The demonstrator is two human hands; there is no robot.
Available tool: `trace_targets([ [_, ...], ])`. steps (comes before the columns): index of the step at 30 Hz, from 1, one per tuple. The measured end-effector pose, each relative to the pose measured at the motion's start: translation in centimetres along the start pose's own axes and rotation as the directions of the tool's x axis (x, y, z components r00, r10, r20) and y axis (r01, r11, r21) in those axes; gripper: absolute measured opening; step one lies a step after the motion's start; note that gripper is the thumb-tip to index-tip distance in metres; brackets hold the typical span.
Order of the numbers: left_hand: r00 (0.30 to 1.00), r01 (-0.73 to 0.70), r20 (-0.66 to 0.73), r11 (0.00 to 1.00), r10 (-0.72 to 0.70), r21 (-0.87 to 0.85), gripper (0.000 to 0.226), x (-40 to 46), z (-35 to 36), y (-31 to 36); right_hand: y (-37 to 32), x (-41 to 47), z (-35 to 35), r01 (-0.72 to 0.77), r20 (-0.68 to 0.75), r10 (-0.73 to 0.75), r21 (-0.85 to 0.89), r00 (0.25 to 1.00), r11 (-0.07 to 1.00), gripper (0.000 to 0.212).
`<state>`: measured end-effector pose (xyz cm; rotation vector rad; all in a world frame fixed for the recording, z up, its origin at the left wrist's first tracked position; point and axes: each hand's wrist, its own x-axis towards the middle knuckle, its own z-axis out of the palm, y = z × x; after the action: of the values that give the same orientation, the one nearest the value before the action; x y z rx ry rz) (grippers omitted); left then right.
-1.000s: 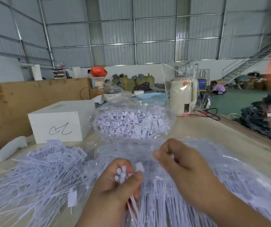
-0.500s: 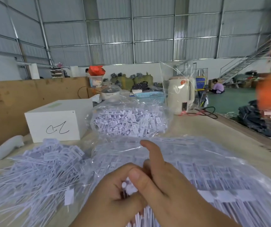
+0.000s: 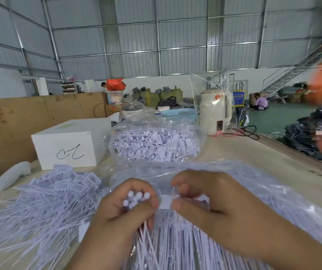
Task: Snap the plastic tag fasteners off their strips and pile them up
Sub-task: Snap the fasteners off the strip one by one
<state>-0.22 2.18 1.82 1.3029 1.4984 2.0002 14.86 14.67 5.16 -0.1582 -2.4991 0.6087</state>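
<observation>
L hand [image 3: 126, 208] is curled tight round a small bunch of fasteners [image 3: 135, 197] — round white heads poke up above the thumb, thin tails hang below the fist. R hand [image 3: 205, 199] has thumb and forefinger pinched together on the flat white tag end [image 3: 165, 201] of one fastener, just beside the L thumb; its other fingers are curled over. Both hands work low in the middle, over a big clear bag of unsnapped strips [image 3: 244, 230] that spreads across the table [image 3: 273, 152].

Loose pile of finished fasteners [image 3: 45, 205] lies to the left, w/ a second bagful [image 3: 154, 143] behind the hands and a white box [image 3: 68, 145] beside it. An electric kettle [image 3: 213, 112] stands further back.

Step in hand, as I read it: snapping one piece off the bunch. To do it well:
- keep the L grip close under the heads so the bunch doesn't splay or slip
- pinch near the joint, not out at the tag's far edge — a short lever gives a cleaner break
- twist or bend sharply rather than pull straight, so the thin tail isn't stretched
- take one piece at a time, then drop it on the left pile, not back onto the bag

Can't tell if the joint has parted yet; that spot is blurred.
</observation>
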Motion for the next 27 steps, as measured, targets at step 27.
trace_targets([
  [27,0.955,0.028,-0.283,0.977,-0.089,-0.21,0.027,0.6,0.4,0.0,0.2,1.5,2.3,-0.078,-0.498,0.38,0.526,0.779,0.847,0.03],
])
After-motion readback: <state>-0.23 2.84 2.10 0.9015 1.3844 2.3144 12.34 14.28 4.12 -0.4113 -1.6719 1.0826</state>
